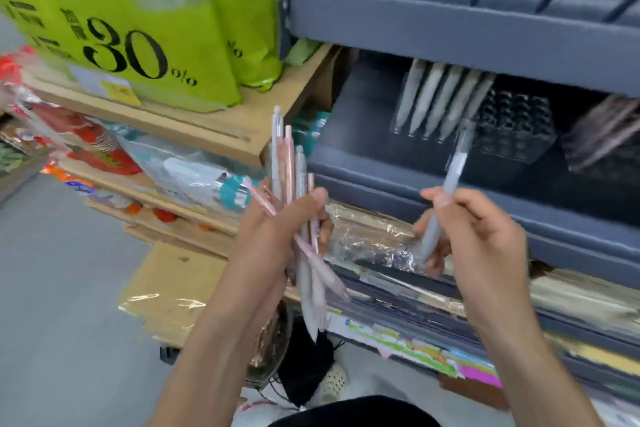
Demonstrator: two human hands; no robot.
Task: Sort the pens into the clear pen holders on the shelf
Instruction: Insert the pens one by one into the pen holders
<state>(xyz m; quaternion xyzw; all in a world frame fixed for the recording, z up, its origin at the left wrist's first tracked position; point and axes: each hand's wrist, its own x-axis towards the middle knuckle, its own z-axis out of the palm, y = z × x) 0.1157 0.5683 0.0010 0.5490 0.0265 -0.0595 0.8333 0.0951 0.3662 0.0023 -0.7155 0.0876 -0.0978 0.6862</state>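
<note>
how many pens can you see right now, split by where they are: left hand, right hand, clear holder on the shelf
Pens in the left hand: about 6, a pink and grey bunch, overlapping so hard to tell exactly
Pens in the right hand: 1, a grey pen
Pens in the clear holder: 5 grey pens
Total: about 12

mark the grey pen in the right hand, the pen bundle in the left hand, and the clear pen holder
grey pen [450,184]: head view, mid-barrel above the fingers.
pen bundle [282,156]: head view, upper barrels above the fist.
clear pen holder [512,125]: head view, empty grid section.
</note>
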